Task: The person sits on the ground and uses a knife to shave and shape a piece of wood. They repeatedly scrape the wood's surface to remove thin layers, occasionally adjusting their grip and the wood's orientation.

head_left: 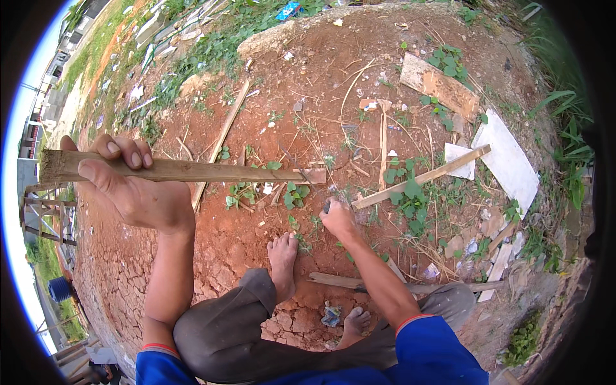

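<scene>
A long wooden batten (212,171) lies across the left half of the view, held up by my left hand (135,186) near its thick end. The fingers wrap over its top edge and the thumb presses its near side. Its narrow far end, with a paler reddish tip, points right toward my right hand (340,220). That hand is closed in a fist around a dark-handled tool (327,206). Only a little of the handle shows; a thin dark line runs from it toward the batten's tip, too fine to make out.
Another wooden strip (423,176) lies just right of my right hand. White boards (507,157) and a brown-stained board (439,85) lie further right. A plank (346,280) crosses the reddish soil by my bare feet (282,260). Green weeds (410,199) and litter are scattered around.
</scene>
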The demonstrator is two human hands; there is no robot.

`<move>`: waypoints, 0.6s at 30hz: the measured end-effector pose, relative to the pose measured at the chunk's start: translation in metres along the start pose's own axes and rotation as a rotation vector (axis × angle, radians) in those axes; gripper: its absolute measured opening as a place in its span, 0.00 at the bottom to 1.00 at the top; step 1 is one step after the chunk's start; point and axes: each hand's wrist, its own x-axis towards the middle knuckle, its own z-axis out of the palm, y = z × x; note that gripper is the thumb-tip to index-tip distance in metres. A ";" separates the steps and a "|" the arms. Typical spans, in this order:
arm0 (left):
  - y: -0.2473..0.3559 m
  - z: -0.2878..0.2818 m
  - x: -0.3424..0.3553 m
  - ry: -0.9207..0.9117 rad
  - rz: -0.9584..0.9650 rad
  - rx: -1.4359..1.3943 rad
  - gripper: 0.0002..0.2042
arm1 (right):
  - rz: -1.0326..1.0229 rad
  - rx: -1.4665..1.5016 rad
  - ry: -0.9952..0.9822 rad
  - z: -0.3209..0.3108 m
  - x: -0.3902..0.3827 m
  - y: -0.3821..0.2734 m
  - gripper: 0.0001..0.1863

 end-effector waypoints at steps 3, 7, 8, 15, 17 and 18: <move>-0.002 -0.004 0.000 -0.007 0.020 -0.017 0.30 | -0.169 0.160 -0.022 -0.005 -0.003 -0.006 0.24; -0.007 -0.007 0.004 0.015 0.002 -0.007 0.30 | -0.267 0.191 0.132 0.002 0.009 0.002 0.23; -0.007 -0.009 0.006 0.026 -0.006 -0.010 0.29 | -0.103 0.057 0.046 0.006 0.013 0.007 0.23; -0.010 -0.015 0.007 0.018 -0.055 -0.175 0.31 | -0.240 0.157 0.033 0.021 0.028 0.033 0.25; -0.009 -0.018 0.009 0.003 -0.091 -0.284 0.30 | -0.196 0.055 0.056 0.018 0.026 0.029 0.24; -0.010 -0.020 0.011 0.015 -0.104 -0.240 0.28 | -0.119 0.028 0.062 0.016 0.024 0.026 0.23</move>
